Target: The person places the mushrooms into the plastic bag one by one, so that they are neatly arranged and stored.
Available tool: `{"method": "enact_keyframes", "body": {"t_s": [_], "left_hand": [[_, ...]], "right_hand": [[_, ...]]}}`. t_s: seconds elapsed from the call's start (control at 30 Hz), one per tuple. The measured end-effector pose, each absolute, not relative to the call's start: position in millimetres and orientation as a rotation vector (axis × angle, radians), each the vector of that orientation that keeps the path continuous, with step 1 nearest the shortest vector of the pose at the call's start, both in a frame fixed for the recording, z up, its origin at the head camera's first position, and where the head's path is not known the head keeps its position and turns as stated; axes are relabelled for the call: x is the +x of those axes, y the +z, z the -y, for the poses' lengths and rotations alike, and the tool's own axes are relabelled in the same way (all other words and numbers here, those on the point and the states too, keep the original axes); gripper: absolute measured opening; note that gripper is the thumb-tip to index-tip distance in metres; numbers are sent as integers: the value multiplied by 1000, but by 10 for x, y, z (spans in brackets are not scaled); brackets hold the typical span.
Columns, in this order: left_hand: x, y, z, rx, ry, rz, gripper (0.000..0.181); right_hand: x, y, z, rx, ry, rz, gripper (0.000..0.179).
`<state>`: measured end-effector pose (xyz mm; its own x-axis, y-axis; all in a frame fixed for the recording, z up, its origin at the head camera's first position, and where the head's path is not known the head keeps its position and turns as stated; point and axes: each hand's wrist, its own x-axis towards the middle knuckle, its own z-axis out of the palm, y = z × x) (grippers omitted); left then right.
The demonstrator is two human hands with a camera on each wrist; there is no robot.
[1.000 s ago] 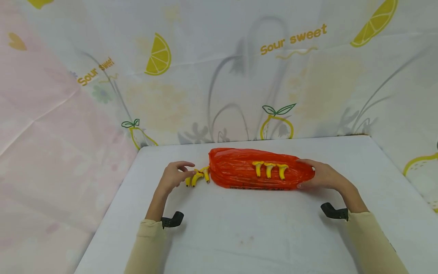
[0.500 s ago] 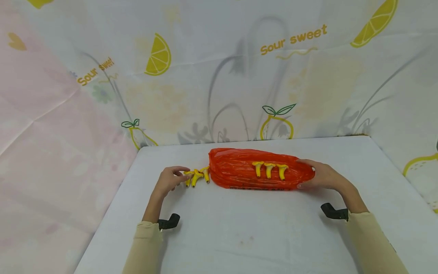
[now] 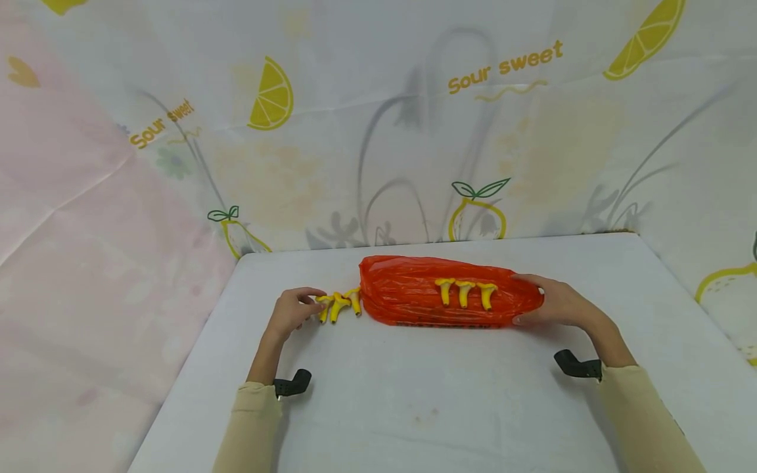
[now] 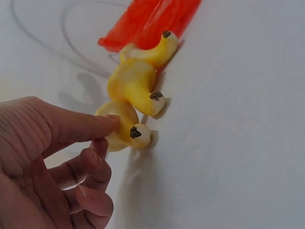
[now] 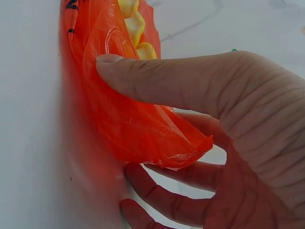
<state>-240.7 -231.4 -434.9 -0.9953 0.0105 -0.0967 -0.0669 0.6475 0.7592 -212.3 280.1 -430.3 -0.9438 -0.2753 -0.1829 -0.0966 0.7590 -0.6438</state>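
Observation:
Three yellow mushrooms, shaped like chanterelles with flared caps and dark stem tips, lie in a row on the white table left of a red plastic bag (image 3: 408, 292). My left hand (image 3: 288, 314) pinches the cap of the leftmost mushroom (image 4: 125, 133) between thumb and fingertips; its other fingers curl below. Beside that one lie the middle mushroom (image 4: 136, 86) and a third mushroom (image 4: 157, 52) by the bag's end. My right hand (image 3: 558, 303) holds the bag's right end, thumb (image 5: 143, 78) on top and fingers partly behind. Three similar mushrooms (image 3: 465, 294) lie on the bag.
The white table (image 3: 449, 394) stands against a wall covering (image 3: 378, 131) printed with lemons. Black wrist mounts (image 3: 294, 383) sit at both wrists, below beige sleeves (image 3: 644, 414). Dark print runs along the bag's lower edge.
My left hand has moved slightly left, from near the middle mushroom to the leftmost one, and now pinches its cap. My right hand keeps its place on the bag.

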Motion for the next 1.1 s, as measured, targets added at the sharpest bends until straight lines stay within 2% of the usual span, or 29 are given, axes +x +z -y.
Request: {"method": "enact_keyframes", "body": {"t_s": [0.7,1.1], "left_hand": [[-2353,-4211,2316,-75,1285,-2819,27],[-2317,-4049,2166,-98,1452,-2697,28]], "right_hand": [[-2103,-4276,-2813,-295,-998,-2690,89],[-2098,-4303,-2820,-295,-1012,-2686,90]]}}
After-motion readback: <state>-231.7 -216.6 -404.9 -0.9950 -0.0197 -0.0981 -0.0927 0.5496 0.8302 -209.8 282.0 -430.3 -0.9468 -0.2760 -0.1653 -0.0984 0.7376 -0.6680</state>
